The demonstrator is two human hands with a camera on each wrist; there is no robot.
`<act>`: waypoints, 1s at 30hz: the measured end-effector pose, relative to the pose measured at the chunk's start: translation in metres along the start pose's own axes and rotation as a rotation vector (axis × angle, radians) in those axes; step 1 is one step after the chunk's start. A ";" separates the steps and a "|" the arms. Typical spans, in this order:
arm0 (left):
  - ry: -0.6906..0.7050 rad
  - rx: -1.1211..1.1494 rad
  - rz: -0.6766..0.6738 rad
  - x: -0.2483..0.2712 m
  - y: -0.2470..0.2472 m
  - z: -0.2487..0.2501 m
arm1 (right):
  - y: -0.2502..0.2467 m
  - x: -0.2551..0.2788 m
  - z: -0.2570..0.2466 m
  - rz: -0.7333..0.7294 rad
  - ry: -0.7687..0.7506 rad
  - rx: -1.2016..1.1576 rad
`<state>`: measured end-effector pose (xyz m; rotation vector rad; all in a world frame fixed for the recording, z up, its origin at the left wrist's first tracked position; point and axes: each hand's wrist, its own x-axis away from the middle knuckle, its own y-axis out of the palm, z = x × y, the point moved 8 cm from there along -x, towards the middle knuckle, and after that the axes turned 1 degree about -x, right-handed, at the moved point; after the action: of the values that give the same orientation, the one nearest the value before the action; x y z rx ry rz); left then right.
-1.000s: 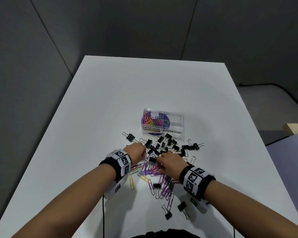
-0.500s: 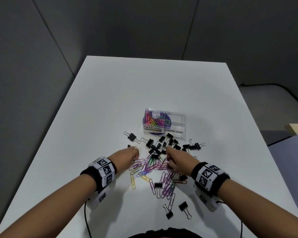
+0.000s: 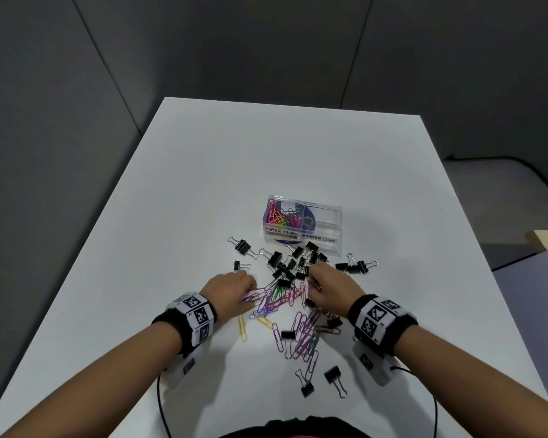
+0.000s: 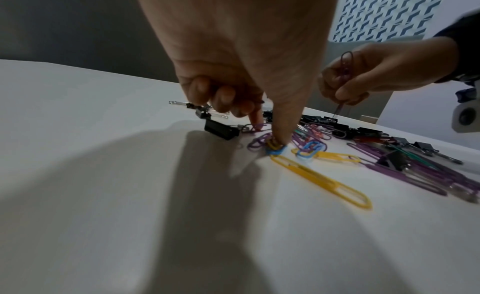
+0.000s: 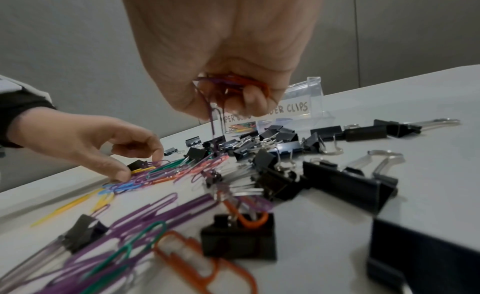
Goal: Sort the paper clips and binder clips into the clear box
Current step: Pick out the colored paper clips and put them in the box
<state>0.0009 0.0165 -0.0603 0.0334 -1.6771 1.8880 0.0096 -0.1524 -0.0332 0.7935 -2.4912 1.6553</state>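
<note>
The clear box [image 3: 302, 224] stands at mid-table, labelled PAPER CLIPS on the left and BINDER CLIPS on the right. Coloured clips lie in its left compartment. Black binder clips [image 3: 285, 263] are scattered just in front of it. Nearer me lies a spread of coloured paper clips [image 3: 279, 298]. My left hand [image 3: 250, 292] is at the spread's left edge. Its thumb [image 4: 278, 140] and index finger pinch at clips on the table, and its other fingers are curled. My right hand [image 5: 233, 105] hovers above the pile and grips a small bunch of purple and red paper clips [image 5: 231, 82].
The white table [image 3: 203, 184] runs far beyond the box, with dark partition walls behind and to the left. Two more binder clips [image 3: 332, 374] lie near the front edge. A lone yellow paper clip [image 3: 242, 328] lies left of the spread. Thin black cables hang at the near edge.
The hands have drawn apart. My left hand slid back to the left edge of the paper clips. My right hand moved right and rose a little with clips in it.
</note>
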 end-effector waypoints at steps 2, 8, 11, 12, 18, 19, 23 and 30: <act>0.003 -0.011 -0.001 -0.006 -0.003 0.002 | -0.004 -0.001 0.002 0.012 0.024 -0.035; 0.033 -0.056 -0.001 -0.014 -0.005 0.009 | 0.002 -0.002 0.014 -0.044 0.082 -0.202; 0.041 -0.085 0.009 -0.016 -0.008 0.010 | 0.009 0.000 0.006 -0.107 0.015 -0.106; 0.037 -0.076 0.015 -0.017 -0.010 0.009 | 0.009 0.000 0.002 -0.109 -0.015 -0.038; 0.054 -0.074 -0.023 -0.013 -0.009 0.004 | 0.023 -0.004 -0.031 -0.178 -0.213 0.296; 0.057 -0.084 -0.032 -0.013 -0.008 0.003 | 0.026 -0.006 -0.033 -0.185 -0.225 0.339; 0.052 -0.011 -0.040 -0.011 -0.011 0.003 | 0.030 -0.013 -0.035 -0.189 -0.235 0.420; -0.005 0.202 -0.093 -0.003 -0.009 -0.003 | 0.029 -0.012 -0.029 -0.222 -0.200 0.374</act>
<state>0.0082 0.0179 -0.0542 0.1940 -1.4565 1.9795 0.0004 -0.1140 -0.0498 1.2785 -2.1260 2.0730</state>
